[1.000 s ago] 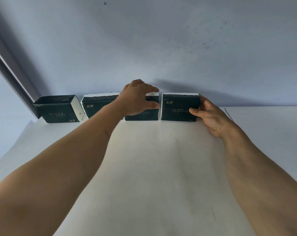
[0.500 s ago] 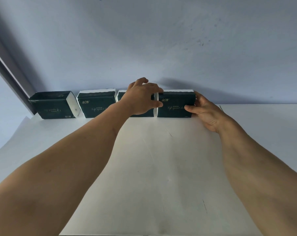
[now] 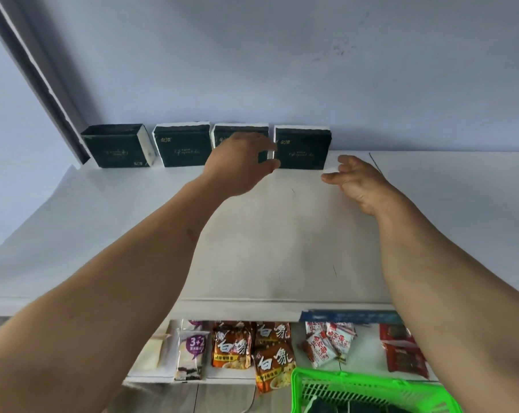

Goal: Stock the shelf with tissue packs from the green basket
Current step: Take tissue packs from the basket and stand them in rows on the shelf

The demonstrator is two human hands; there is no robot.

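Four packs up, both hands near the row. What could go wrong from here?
1. The left hand overlaps the third pack; pulling back carelessly may tip it.
2. The leftmost pack sits angled, so the row may look uneven.
3. The green basket sits low at the frame edge; reaching for it means looking away from the shelf.
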